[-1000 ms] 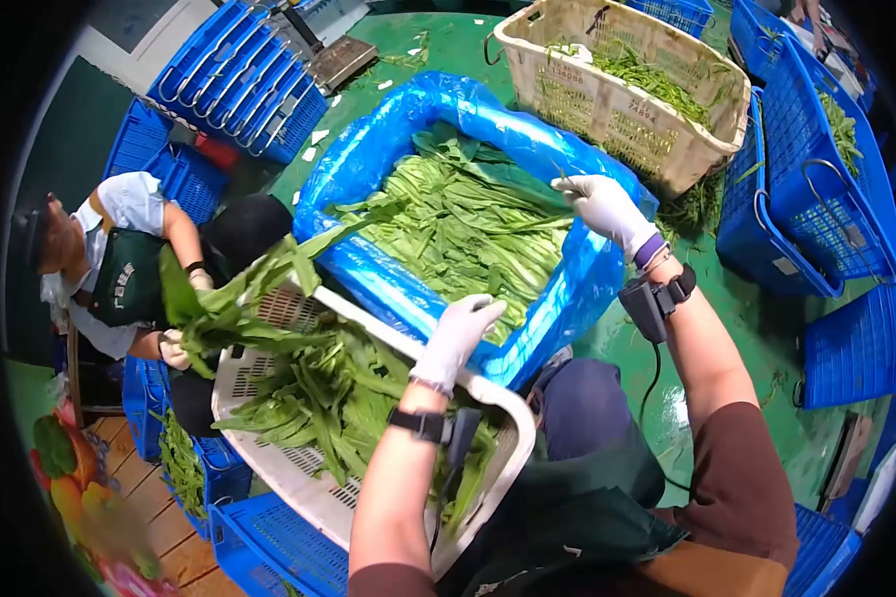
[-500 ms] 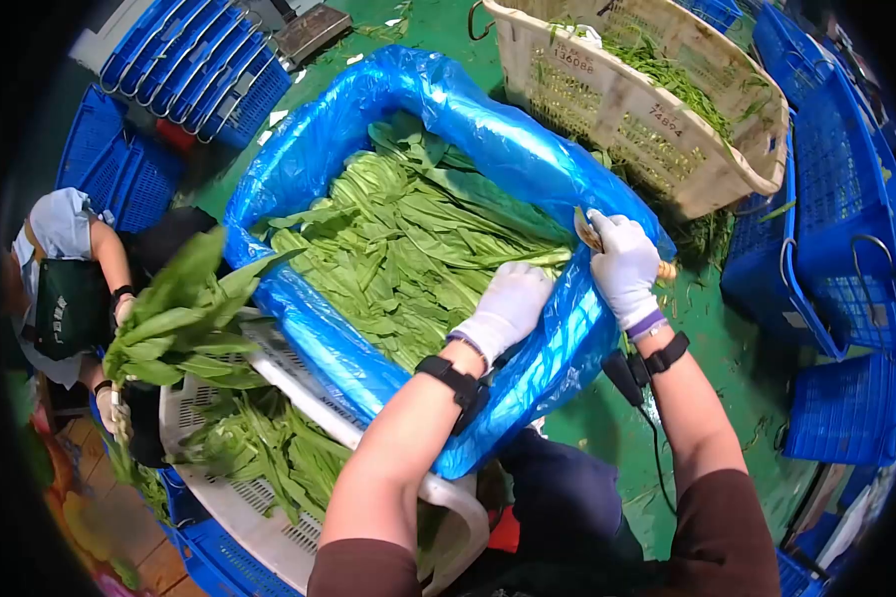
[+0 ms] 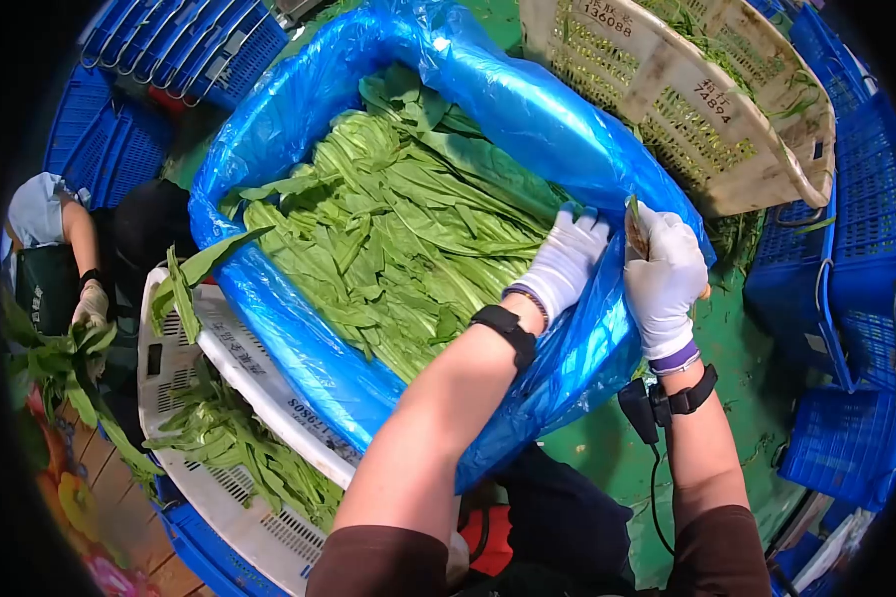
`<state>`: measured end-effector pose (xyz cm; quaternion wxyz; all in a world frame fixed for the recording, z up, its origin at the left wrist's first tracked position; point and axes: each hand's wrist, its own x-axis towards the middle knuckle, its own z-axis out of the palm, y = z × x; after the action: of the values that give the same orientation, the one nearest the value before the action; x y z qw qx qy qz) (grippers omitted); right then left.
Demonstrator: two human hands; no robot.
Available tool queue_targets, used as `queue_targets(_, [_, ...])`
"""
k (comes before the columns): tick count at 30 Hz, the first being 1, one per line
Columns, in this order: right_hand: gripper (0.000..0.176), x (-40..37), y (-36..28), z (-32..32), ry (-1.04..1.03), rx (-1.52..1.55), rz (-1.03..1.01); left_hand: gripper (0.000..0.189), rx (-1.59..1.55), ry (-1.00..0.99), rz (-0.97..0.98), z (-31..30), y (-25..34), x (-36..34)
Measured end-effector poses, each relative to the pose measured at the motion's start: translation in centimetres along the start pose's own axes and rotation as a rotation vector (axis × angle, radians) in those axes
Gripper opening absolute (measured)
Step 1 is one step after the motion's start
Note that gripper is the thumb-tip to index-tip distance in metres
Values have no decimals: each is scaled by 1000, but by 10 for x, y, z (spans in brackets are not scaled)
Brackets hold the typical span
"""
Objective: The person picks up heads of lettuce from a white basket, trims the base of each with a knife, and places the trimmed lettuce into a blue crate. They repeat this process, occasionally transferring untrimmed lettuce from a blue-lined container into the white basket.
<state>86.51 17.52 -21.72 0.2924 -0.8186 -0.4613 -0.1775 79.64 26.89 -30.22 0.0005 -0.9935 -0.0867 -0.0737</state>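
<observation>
Green leafy vegetables (image 3: pixel 398 239) lie in layers inside a basket lined with a blue plastic bag (image 3: pixel 299 99). Gloved in white, my left hand (image 3: pixel 569 257) rests at the right end of the leaves with its fingers apart, against the inner side of the bag. My right hand (image 3: pixel 664 264), also gloved, is at the bag's right edge, closed around a small knife (image 3: pixel 635 229) whose blade points up. Part of the knife is hidden by the fingers.
A dirty white crate (image 3: pixel 677 90) with greens stands at the upper right. Blue crates (image 3: pixel 836 438) line the right side. Another white crate (image 3: pixel 239 527) with leaves is at the lower left, beside a co-worker's gloved hand (image 3: pixel 92 303) near leafy stalks.
My left hand has moved up and right along the leaves, its fingers now spread. The view has shifted closer to the bag. The co-worker's bunch of leaves has gone lower and further left.
</observation>
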Motion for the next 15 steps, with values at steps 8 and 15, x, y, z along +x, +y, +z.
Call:
queue_targets(8, [39,1,-2,-4,-30,-55,-16,59,-100,288,-944,-59,-83,-70])
queue_targets(15, [7,53,-54,-19,-368,-98,-173,72,-593,134,-1570,-43,-150,-139])
